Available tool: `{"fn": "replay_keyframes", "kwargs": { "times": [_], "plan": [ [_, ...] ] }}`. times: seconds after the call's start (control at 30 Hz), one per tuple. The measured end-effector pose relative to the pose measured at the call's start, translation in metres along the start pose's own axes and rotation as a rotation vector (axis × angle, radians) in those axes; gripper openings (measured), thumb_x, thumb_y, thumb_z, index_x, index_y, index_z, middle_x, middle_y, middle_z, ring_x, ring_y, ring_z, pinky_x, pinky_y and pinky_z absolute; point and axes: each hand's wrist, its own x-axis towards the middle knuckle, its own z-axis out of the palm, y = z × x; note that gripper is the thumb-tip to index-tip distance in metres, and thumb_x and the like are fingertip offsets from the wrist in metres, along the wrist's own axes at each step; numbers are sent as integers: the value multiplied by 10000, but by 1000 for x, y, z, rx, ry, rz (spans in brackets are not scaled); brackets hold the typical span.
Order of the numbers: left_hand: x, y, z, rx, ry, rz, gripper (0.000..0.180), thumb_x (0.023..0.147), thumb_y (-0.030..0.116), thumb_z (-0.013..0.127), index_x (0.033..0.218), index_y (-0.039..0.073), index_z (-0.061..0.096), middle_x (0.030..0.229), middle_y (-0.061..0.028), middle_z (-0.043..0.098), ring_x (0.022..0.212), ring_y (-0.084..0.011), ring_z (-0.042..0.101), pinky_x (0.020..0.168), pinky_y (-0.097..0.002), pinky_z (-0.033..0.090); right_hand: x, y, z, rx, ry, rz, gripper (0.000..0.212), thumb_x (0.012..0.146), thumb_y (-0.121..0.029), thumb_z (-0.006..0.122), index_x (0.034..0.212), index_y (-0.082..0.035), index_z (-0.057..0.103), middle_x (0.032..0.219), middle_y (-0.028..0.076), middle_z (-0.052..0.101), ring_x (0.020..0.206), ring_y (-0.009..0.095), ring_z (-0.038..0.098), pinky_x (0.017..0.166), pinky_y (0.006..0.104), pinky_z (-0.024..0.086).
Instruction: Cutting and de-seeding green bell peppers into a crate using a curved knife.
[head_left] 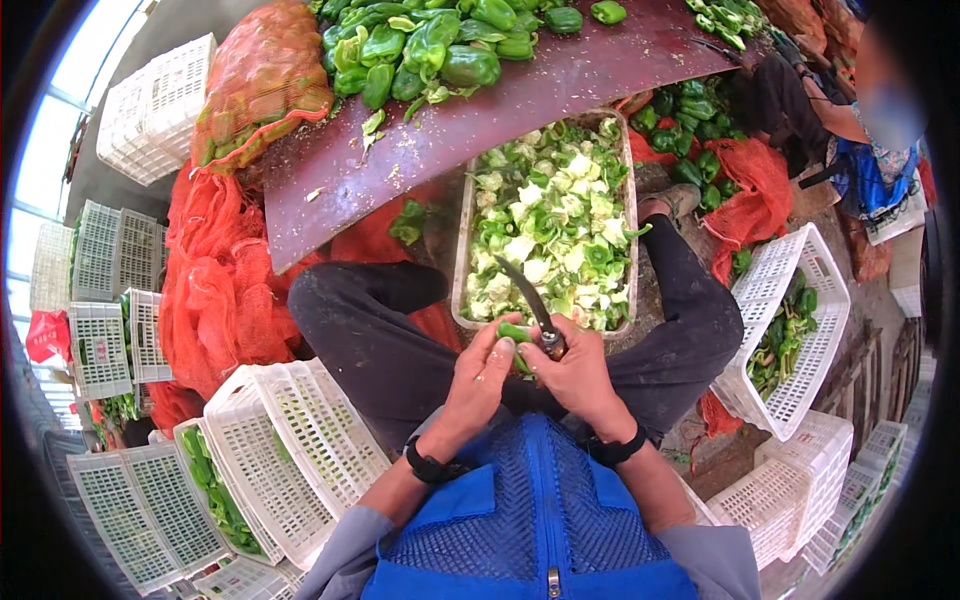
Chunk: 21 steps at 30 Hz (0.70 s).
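My left hand (480, 378) is closed around a green pepper (514, 331), mostly hidden by my fingers. Right beside it, my right hand (583, 378) grips a knife (526, 286) with a dark curved blade that points up and to the left. The two hands almost touch, in front of my lap. Just beyond them, between my legs, stands a pale rectangular tub (633, 250) heaped with pepper cores and white seed clusters (560, 215).
A dark red board (450, 125) carries a pile of green peppers (430, 45). Red mesh sacks (215, 290) lie left; white crates (310, 430) stand on both sides. One right-hand crate (765, 300) holds green pieces. Another person (835, 115) sits at the upper right.
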Motion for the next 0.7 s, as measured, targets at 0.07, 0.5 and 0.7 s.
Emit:
{"fn": "replay_keyframes", "kwargs": {
  "times": [0.07,0.5,0.7],
  "plan": [
    [0,1,4,-62,-22,-51,438,1125,189,484,1505,-30,490,1357,-102,660,1205,-151,615,1088,-316,472,-2,-3,3,-98,40,-38,114,966,-101,744,978,-13,672,676,-60,581,576,2,504,498,222,374],
    [0,3,0,110,-237,-9,467,1135,195,435,1561,6,410,1197,-67,656,929,-116,605,824,-277,532,-2,5,-15,481,-26,381,149,979,-163,711,1083,-69,660,725,12,675,458,92,584,402,225,437],
    [4,-9,-3,-408,-114,-221,469,1108,182,534,1541,13,470,1239,-84,662,935,-156,668,793,-299,558,-1,11,-18,826,47,379,139,997,-99,684,1107,-92,600,799,53,677,487,99,583,385,210,436]
  ]
}}
